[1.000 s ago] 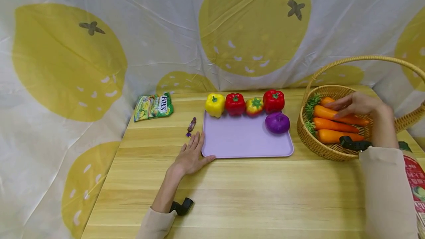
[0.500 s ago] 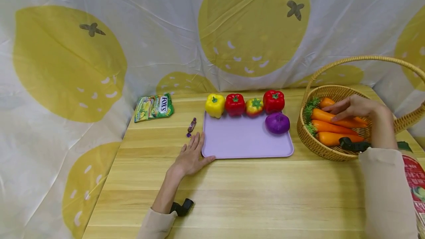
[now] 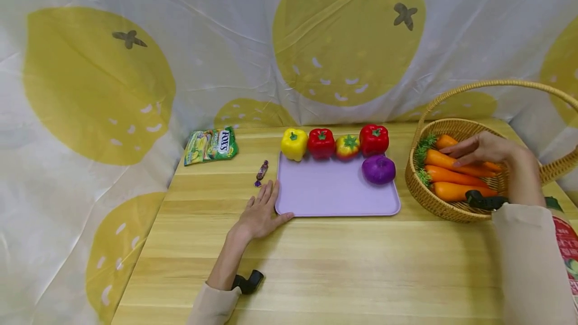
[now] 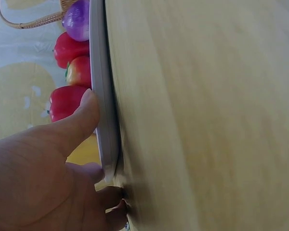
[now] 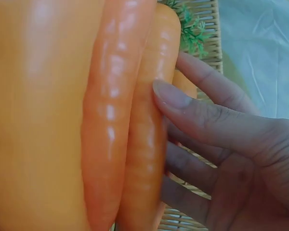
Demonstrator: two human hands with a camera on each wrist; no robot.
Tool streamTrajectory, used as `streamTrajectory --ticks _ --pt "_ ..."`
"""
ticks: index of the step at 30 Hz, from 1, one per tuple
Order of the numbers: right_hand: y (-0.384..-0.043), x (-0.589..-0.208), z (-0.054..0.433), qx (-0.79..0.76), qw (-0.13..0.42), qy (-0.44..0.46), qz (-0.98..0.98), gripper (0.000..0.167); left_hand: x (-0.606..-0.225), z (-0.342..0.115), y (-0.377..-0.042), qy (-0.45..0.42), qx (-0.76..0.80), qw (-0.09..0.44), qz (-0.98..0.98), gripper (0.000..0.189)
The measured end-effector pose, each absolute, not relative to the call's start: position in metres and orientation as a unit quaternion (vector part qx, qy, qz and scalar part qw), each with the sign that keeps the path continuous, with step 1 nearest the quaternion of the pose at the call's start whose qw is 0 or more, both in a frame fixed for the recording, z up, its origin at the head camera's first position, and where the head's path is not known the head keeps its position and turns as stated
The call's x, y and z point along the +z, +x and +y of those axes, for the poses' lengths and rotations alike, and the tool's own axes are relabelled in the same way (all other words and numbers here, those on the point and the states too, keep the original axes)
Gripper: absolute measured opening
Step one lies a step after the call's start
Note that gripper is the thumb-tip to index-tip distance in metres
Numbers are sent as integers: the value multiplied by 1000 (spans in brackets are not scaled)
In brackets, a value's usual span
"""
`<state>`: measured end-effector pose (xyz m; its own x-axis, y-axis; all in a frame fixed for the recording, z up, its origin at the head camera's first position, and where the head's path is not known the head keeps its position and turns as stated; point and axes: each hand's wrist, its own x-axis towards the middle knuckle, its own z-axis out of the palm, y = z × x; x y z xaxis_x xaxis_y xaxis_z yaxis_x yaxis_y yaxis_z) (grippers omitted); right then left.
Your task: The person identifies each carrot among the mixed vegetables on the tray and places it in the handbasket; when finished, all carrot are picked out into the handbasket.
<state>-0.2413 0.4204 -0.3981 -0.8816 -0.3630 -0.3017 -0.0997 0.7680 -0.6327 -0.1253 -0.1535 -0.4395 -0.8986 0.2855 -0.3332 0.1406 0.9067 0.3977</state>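
Over the wicker basket on the right, my right hand pinches an orange carrot. In the right wrist view the thumb presses its near side and the fingers go behind it, partly hidden. Several carrots with green tops lie in the basket. At the lilac tray's left front corner rests my left hand, its fingers fairly straight. The left wrist view has the thumb touching the tray's edge. Along the tray's back stand a yellow pepper, red peppers, a red-yellow pepper and a purple onion.
A wrapped candy lies left of the tray, with a green FOX'S candy bag farther back. The basket's tall handle arches over the right side. A red printed package is partly hidden by the right sleeve.
Between the first two frames the gripped carrot shifts slightly left and down in the basket, and the right hand adjusts around it. The left hand stays in place at the tray.
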Motion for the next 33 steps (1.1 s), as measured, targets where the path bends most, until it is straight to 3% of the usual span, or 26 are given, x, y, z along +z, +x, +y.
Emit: streamTrajectory --ticks 15,27,33 --pt "-243 -406 430 -374 237 -145 885 37 -439 -150 -125 111 187 196 956 93" --pt "-234 -385 420 -310 157 -150 926 46 -435 -152 -127 123 186 198 955 92" --pt "-211 -352 404 -264 136 -116 948 48 -418 -158 -129 153 227 181 944 75"
